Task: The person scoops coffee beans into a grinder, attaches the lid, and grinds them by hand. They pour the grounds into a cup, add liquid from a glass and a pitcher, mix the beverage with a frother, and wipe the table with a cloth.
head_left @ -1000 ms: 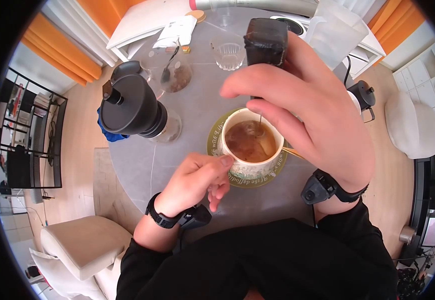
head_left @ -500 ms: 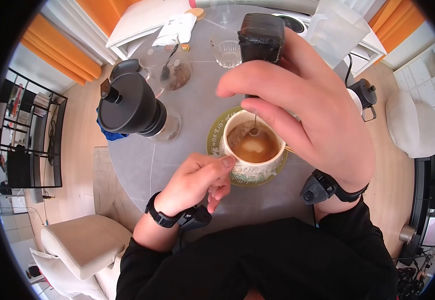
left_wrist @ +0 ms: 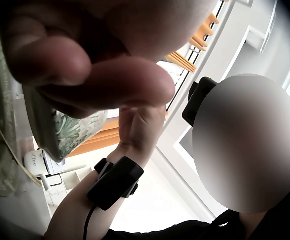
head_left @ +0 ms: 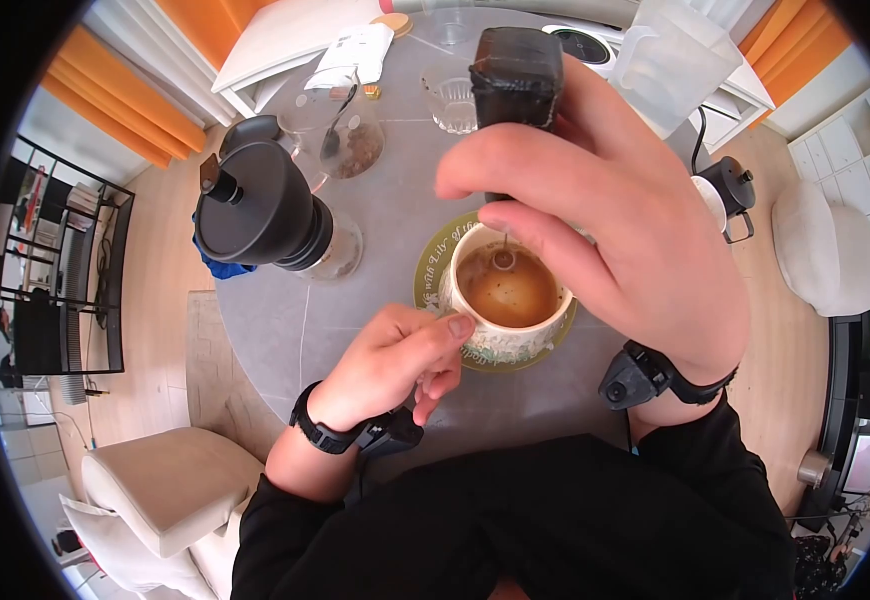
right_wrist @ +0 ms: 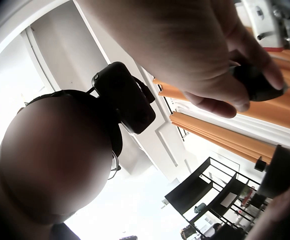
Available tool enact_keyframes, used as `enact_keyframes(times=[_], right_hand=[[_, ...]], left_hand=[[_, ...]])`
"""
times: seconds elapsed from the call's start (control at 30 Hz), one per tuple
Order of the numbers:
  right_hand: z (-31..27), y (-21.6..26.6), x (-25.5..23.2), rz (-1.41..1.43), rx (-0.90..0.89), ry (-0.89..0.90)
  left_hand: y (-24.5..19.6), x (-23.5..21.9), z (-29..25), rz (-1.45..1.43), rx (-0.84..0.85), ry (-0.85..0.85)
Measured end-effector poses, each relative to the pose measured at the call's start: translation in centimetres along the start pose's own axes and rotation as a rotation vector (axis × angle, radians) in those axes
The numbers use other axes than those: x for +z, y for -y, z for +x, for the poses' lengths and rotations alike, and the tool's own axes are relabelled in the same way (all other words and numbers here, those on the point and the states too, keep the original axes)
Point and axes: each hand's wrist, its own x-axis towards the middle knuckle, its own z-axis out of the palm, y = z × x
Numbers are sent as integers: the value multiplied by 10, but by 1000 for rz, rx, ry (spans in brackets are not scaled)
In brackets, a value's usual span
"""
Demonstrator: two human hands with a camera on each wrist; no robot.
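Liquid (head_left: pixel 517 298) seems mid-whisk: our right hand (head_left: pixel 620 205) grasps the black whisk (head_left: pixel 517 75) above, our left hand (head_left: pixel 385 352) pinches the cup (head_left: pixel 503 344) at its two o'clock, on the green saucer (head_left: pixel 427 285), and we likely next need a steady coil (head_left: pixel 505 260).

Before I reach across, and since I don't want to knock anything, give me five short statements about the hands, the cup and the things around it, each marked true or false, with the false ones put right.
1. The right hand holds the black frother above the cup. True.
2. The cup is empty. False: it holds a brown drink.
3. The left hand is touching the cup. True.
4. The grinder stands to the person's right of the cup. False: it stands to the left.
5. The cup stands on a green saucer. True.
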Motion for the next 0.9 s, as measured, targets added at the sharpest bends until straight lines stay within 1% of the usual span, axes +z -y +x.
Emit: enact_keyframes(times=[0.17,0.23,0.27,0.33,0.47,0.53,0.67,0.73,0.77,0.83,0.9], right_hand=[[0,0,0,2,22,28],[-1,0,0,-1,14,20],[-1,-1,0,-5,7,10],[0,0,-1,-5,15,21],[0,-1,-1,21,9,32],[0,-2,-1,12,-1,28],[1,1,-1,0,3,20],[1,0,-1,-4,-8,16],[1,0,0,-7,-19,12],[1,0,1,-5,-27,15],[1,1,1,-4,-35,19]], left_hand=[[2,-5,-2,-40,-20,17],[2,-2,-2,52,-9,-62],[3,-2,-1,51,-8,-63],[5,-2,0,151,66,-127],[4,-3,1,137,99,-159],[8,-3,3,190,181,-194],[9,-3,4,238,225,-216],[13,-2,6,375,349,-261],[14,-2,7,375,348,-261],[15,1,8,403,427,-303],[16,1,9,396,442,-315]])
